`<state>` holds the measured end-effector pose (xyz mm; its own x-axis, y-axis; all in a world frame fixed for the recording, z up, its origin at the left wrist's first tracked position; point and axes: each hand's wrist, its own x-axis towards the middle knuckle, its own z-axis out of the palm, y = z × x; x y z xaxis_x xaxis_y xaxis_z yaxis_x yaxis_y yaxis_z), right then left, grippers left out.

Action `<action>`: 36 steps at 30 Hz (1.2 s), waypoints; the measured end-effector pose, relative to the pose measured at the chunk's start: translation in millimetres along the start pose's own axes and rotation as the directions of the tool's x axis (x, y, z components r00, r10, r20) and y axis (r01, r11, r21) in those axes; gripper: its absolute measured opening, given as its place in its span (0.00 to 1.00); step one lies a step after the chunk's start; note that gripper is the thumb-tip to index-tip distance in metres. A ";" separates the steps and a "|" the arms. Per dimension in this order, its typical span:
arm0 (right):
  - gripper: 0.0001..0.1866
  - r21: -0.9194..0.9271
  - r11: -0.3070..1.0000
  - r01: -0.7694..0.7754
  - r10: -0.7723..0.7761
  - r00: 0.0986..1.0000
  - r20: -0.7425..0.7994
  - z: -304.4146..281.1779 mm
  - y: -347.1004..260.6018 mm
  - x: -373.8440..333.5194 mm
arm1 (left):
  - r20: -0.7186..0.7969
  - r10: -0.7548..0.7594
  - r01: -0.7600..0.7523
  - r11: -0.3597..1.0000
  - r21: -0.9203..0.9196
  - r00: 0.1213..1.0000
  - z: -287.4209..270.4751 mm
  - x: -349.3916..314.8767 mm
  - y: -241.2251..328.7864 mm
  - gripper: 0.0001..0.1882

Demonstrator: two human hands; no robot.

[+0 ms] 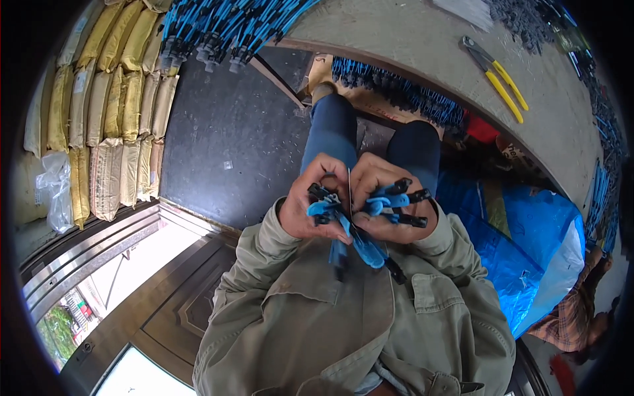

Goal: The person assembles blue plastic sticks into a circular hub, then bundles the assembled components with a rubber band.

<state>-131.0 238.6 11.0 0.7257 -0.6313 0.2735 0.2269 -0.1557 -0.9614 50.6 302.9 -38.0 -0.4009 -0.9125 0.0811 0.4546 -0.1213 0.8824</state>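
My left hand point(300, 214) and my right hand point(376, 173) are held together in front of my chest, fingers curled. Each closes round part of a bunch of blue strips with black ends point(370, 249), which look like short cables with connectors. Looped blue parts and black tips stick out between the fingers and hang below the hands. A thin pale strip point(350, 181) runs upright between the two hands; its kind is unclear, and its lower end is hidden among the blue pieces.
Cutting pliers with yellow handles point(505, 89) lie on the grey table point(396, 33). Many more blue strips with black ends point(231, 30) overhang its left end. Stacked sacks point(105, 109) stand at the left. A blue plastic sheet point(528, 244) is at my right, near another person's plaid sleeve point(568, 317).
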 end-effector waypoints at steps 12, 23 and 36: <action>0.09 -0.008 1.000 0.015 -0.015 1.000 0.015 5.4 3.8 -2.5 | 0.029 0.137 -0.136 0.897 0.419 0.990 1.7 -8.1 6.4 0.13; 0.09 0.032 0.999 0.027 -0.029 0.998 0.048 9.6 2.1 -10.6 | -0.005 -0.006 0.008 0.953 0.303 1.000 -0.9 -7.3 23.3 0.13; 0.08 0.161 0.971 -0.176 0.210 0.950 -0.229 14.0 1.9 -16.0 | 0.218 -0.054 -0.012 0.956 0.292 0.975 -13.4 6.7 24.0 0.08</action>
<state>-133.0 259.1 5.2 0.5887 -0.8067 0.0510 0.1975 0.0824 -0.9768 69.5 288.7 -22.5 -0.5882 -0.7978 0.1324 0.2075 0.0093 0.9782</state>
